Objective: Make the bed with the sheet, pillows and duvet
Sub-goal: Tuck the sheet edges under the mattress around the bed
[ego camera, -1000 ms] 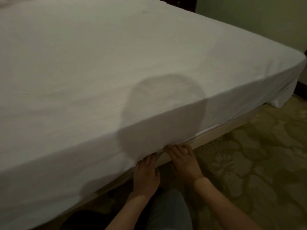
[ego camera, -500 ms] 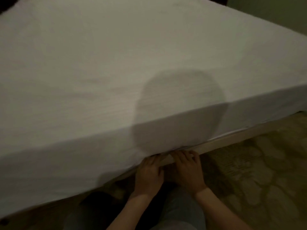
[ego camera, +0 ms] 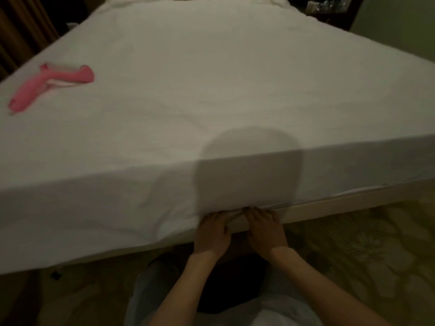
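Here the white sheet [ego camera: 211, 90] lies over the mattress, its edge hanging at the near side. The left hand [ego camera: 213, 234] and right hand [ego camera: 264, 231], side by side, press flat fingers under that edge. Light and limp, it probably handles best pushed in at the hem.

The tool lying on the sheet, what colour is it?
Pink, seen in the head view: the tool lies on the white sheet.

A pink lint roller [ego camera: 50, 87] lies flat on the bed's top, near the far left edge. Patterned carpet [ego camera: 367, 250] covers the floor below the bed's near side. Beyond the bed's far right corner stands a dark shelf [ego camera: 329, 10] with small, blurred items.
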Demonstrator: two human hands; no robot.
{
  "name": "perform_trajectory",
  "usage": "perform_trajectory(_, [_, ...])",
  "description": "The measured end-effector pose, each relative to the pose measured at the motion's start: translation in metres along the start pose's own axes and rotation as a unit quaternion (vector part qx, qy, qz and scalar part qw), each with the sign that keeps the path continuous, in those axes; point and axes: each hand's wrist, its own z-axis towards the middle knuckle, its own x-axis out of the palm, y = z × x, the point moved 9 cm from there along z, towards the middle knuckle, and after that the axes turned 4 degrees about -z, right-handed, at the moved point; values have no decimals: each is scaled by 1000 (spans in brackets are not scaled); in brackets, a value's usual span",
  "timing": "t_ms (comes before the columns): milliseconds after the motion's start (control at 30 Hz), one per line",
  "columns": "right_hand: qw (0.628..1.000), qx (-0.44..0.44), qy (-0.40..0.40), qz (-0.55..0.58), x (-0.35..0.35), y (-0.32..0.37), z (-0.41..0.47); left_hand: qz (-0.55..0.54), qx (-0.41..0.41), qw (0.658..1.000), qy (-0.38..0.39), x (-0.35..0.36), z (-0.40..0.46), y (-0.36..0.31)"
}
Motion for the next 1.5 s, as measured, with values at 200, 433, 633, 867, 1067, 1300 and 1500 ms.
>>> perform_trajectory(200, [990,-53,130,34,7,78,13,37,37,998,-33,-36,-34,62])
perform_trajectory(433, [983,24,181,27,23,80,26,11,34,999,-5,-43,-23,56])
perform_trajectory(633, [999,17,-26,11,-11,120,20,76,20,995,-68,-67,-62,104])
perform_trajectory(867, [984,-145,-73,75,-3,237,29,114,-55,980,-151,-112,-95,180])
perform_trajectory(1067, [998,-47,1,42,13,248,32,44,-26,993,-103,-112,-81,187])
perform_trajectory(1300, [985,-153,-65,52,1,330,25,59,-84,982,-160,-154,-134,258])
perform_trajectory(1500, [989,-146,-17,27,18,378,45,63,-125,979,-148,-190,-139,300])
